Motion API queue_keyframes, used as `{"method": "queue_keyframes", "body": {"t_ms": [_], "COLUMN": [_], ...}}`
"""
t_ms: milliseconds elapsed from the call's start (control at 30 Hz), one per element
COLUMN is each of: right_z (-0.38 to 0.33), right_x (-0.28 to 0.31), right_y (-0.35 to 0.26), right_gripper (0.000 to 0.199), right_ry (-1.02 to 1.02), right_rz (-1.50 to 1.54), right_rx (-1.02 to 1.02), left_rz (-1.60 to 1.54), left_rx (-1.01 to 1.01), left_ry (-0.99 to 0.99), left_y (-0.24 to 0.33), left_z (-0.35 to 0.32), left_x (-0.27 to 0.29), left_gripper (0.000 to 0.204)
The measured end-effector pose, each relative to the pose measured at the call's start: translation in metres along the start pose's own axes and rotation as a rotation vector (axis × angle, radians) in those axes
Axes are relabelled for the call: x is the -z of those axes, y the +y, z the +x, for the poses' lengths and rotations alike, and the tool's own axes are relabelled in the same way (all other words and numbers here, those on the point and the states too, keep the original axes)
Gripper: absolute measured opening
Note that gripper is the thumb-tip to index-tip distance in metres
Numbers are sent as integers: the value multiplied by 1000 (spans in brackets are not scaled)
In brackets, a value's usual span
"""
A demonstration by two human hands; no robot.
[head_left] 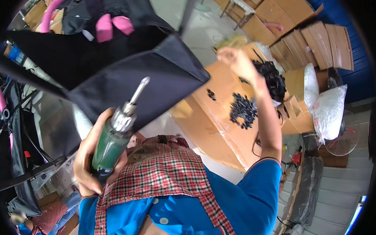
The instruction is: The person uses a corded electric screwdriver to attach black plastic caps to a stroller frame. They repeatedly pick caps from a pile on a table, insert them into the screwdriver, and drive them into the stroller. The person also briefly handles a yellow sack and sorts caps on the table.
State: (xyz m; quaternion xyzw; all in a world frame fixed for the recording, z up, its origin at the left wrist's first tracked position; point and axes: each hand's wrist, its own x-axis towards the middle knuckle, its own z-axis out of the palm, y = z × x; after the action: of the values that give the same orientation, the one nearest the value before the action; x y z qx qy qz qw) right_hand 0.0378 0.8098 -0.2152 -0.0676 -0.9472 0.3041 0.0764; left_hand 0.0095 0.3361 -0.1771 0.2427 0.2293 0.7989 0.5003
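Observation:
My left hand (88,163) grips a green power screwdriver (111,143) close to my chest. Its metal bit (139,90) points up at the edge of a black fabric panel (115,59). My right hand (236,61) is stretched out and blurred, over the far end of a cardboard-topped bench (215,118). Its fingers look curled, and I cannot tell whether anything is in them. A scatter of small black parts (243,109) lies on the cardboard below my right forearm. A heap of more black parts (274,81) sits just right of my wrist.
Pink plastic pieces (114,26) rest on the black fabric at top left. Flattened cardboard boxes (321,43) are stacked at the upper right, with white plastic bags (329,109) below them. A small stool (239,8) stands on the concrete floor beyond the bench.

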Motion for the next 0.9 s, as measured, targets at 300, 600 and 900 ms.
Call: {"method": "queue_keyframes", "body": {"t_ms": [300,600,900], "right_z": [-134,-135,-148], "right_x": [-94,-101,-53], "right_y": [218,235,109], "right_gripper": [15,10,14], "right_ry": [220,133,-18], "right_rz": [-274,-174,1492], "right_rx": [-179,-68,-184], "left_rz": [245,261,374], "left_rx": [352,515,692], "left_ry": [61,158,113], "left_y": [-94,-131,-163], "left_z": [106,150,178], "left_x": [-12,-19,-12], "left_gripper": [124,110,111]}}
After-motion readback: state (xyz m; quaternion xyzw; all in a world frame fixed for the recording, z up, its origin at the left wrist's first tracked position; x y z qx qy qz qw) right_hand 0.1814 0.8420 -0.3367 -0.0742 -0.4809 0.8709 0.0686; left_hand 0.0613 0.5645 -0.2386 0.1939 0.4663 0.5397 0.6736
